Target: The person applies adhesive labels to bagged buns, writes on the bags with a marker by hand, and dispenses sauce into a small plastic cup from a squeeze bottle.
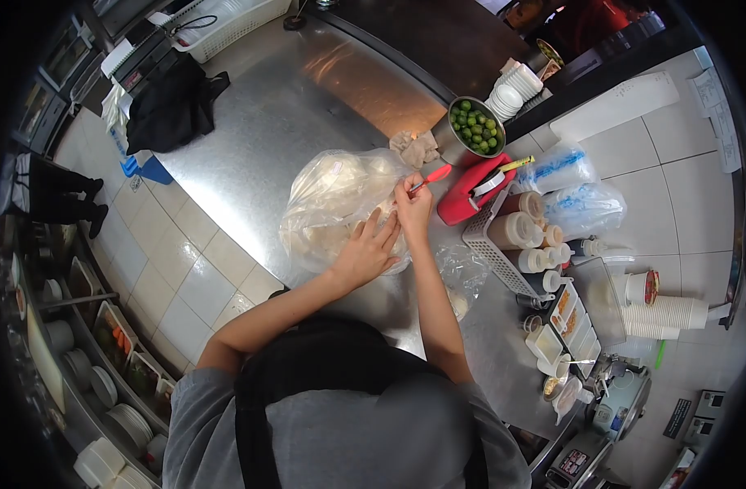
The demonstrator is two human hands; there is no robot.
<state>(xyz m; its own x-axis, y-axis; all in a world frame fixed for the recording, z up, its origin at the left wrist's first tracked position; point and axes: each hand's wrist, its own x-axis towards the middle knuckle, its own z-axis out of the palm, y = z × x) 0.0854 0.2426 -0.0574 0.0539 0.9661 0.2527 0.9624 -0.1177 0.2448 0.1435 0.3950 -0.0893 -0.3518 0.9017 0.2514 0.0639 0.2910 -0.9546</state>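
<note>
A large clear plastic bag (328,191) filled with pale, whitish contents lies on the steel counter in front of me. My left hand (366,251) rests on its near side, fingers stretched out and spread. Close beside it, my right hand (413,208) is closed around a slim tool with a red end (439,174), at the bag's right side. The red end points up and away; whether it is a pen or a small knife, I cannot tell. My fingers hide its lower end. Another crumpled clear bag (462,273) lies just right of my right forearm.
Right of the bag stand a metal pot of green limes (476,130), a red holder (470,196) and a basket of sauce bottles (515,232). A crumpled cloth (415,148) touches the pot. Black fabric (173,106) lies at the counter's far left. Another person's legs (63,191) show at left.
</note>
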